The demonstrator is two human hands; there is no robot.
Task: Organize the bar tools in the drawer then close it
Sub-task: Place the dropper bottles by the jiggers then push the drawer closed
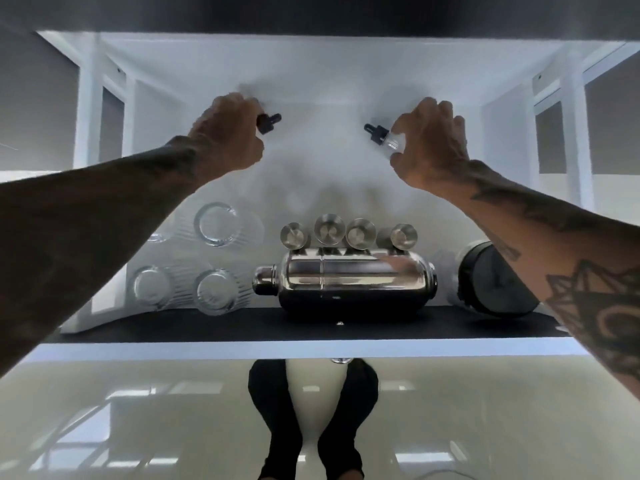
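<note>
An open white drawer point(311, 349) fills the view, its front edge nearest me. My left hand point(225, 133) is shut on a small dropper bottle point(269, 122); only its black cap shows. My right hand point(431, 142) grips a second dropper bottle point(384, 135) with a clear body and black cap. Both hands hover over the far part of the drawer. A chrome cocktail shaker point(346, 280) lies on its side near the front. Behind it stand several steel jiggers point(348, 232). Several ribbed clear glasses point(216, 223) sit at the left.
A black round container point(491, 282) lies on its side at the right, partly hidden by my right forearm. The drawer's front has a dark inner strip point(242, 329). Below it lie a glossy pale floor and my dark shoes point(311, 427). White frame posts flank the drawer.
</note>
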